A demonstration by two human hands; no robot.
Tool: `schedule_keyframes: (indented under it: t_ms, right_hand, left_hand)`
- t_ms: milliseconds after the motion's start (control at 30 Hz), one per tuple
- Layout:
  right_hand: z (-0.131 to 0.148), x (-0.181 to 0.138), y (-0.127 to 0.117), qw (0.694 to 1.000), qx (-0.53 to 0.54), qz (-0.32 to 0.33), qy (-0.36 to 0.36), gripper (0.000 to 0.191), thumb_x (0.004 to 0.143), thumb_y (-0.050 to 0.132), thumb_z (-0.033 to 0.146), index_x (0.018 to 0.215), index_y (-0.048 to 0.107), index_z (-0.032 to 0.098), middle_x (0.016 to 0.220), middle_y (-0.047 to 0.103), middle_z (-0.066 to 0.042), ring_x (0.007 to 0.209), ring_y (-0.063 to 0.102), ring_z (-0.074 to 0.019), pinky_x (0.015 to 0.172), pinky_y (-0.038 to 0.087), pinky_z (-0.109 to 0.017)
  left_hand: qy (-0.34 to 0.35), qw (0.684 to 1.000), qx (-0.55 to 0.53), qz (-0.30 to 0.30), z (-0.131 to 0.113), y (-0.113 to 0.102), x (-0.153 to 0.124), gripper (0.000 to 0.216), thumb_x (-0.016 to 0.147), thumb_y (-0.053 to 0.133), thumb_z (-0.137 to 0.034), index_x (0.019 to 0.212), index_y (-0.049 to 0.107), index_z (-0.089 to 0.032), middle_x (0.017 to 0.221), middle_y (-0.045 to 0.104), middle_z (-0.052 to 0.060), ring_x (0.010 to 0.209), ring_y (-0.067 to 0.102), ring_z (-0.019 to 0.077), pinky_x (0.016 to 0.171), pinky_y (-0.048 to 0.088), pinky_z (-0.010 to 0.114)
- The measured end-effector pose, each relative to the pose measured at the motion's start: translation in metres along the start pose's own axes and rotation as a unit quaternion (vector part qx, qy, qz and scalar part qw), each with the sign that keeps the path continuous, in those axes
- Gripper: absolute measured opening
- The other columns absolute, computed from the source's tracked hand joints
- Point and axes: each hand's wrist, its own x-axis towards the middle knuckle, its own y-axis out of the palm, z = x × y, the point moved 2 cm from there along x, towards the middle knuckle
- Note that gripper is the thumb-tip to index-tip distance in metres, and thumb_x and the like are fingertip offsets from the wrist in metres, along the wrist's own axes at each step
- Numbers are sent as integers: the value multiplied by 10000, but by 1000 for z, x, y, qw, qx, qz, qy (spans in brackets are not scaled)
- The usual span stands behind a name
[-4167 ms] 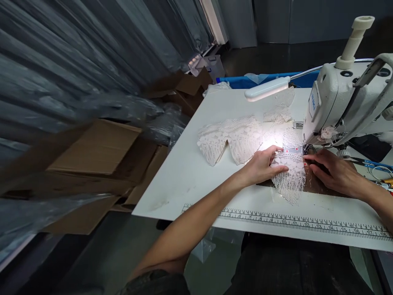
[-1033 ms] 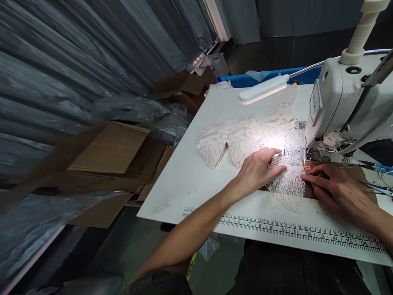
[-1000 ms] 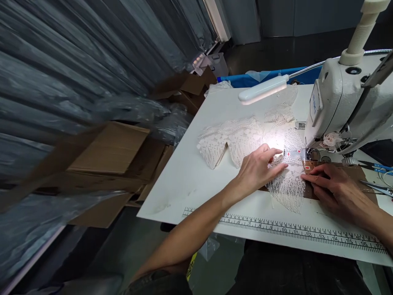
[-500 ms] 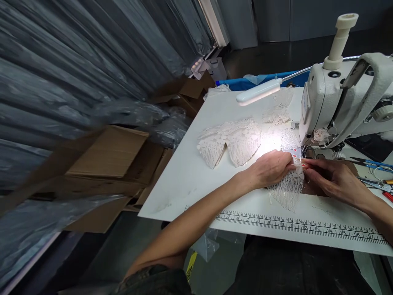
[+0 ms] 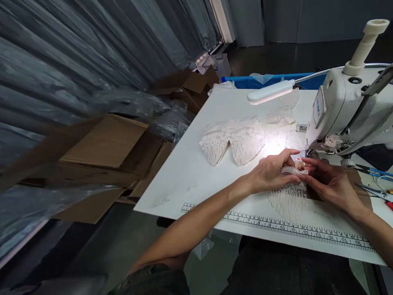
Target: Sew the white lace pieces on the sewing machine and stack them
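- While the left hand (image 5: 272, 171) and the right hand (image 5: 330, 182) meet close to the needle end of the sewing machine (image 5: 333, 98), both are closed on the lace piece (image 5: 290, 200), pinching its bunched upper edge between thumbs and fingers.
- That lace piece lies in front of the machine on the white table (image 5: 181, 176), its openwork lower part spread toward the front edge, near the printed ruler (image 5: 318, 236).
- Small red marks show between the fingertips of the 2 hands; what bears them is mostly hidden.
- Under and beside the right hand is a brown panel (image 5: 315, 192), with scissors (image 5: 377, 192) and a blue-handled tool (image 5: 379, 171) farther right.
- Left of the hands lies a lace stack (image 5: 231, 139), notched along its near side.
- Beyond it, 1 smaller lace bundle (image 5: 280, 116) sits near the lit lamp (image 5: 270, 92).
- Past the table's left side stands an open cardboard box (image 5: 104, 141).
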Motion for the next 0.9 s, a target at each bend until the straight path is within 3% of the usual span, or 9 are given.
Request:
schedule_keyframes:
  t_ms: [267, 567, 733, 900]
  right_hand:
    - [-4, 0, 1, 998, 52, -21, 19, 439, 838, 709, 467, 1207, 669, 232, 918, 734, -50, 888, 704, -194, 838, 595, -352]
    - [-1, -1, 4, 996, 57, -43, 47, 613, 765, 764, 563, 1245, 627, 206, 920, 693, -54, 768, 659, -153, 664, 577, -271]
    - [-3, 2, 4, 995, 72, -51, 45, 547, 777, 759, 539, 1205, 645, 218, 879, 705, -37, 740, 666, -149, 646, 575, -264]
    - [-5, 2, 4, 994, 81, -60, 42, 501, 770, 770, 511, 1174, 664, 233, 879, 717, -30, 766, 683, -155, 693, 592, -281]
  left_hand:
    - [1, 999, -33, -33, -4, 1, -2, 512, 862, 736, -298, 1303, 502, -184, 980, 763, 52, 816, 711, 155, 653, 538, 268]
    - [43, 996, -44, -63, -5, 2, -3, 448, 901, 673, -237, 1300, 490, -147, 896, 771, 52, 783, 729, 151, 666, 568, 267]
    - [76, 993, -73, -59, -3, 3, -4, 433, 923, 654, -247, 1302, 471, -144, 931, 775, 57, 831, 743, 152, 741, 597, 285]
    - [57, 995, -54, -59, -1, 2, -5, 448, 914, 660, -228, 1316, 475, -159, 918, 774, 48, 835, 743, 160, 712, 589, 283]
